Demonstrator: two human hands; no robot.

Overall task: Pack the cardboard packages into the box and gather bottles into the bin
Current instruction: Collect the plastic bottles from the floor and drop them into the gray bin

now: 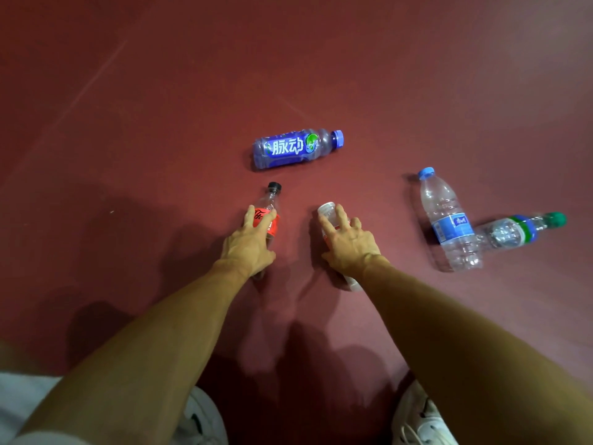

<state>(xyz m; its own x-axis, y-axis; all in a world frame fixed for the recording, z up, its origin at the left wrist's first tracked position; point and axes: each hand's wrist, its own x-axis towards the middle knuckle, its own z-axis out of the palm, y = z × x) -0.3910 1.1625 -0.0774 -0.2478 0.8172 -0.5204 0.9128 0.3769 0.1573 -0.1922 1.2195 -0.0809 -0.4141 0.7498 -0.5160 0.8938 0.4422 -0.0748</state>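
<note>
Left hand curls its fingers over the cola bottle, right hand claws round the white-capped bottle; both lie flat on the red floor, likely grabbed as a pair to save trips; blue bottle just beyond; blue-capped bottle and green-capped bottle touching, off right; bin, box not in view.

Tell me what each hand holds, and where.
The left hand grips the black-capped, red-labelled clear plastic bottle round its label; the right hand grips the white-rimmed clear plastic bottle round its middle.
</note>
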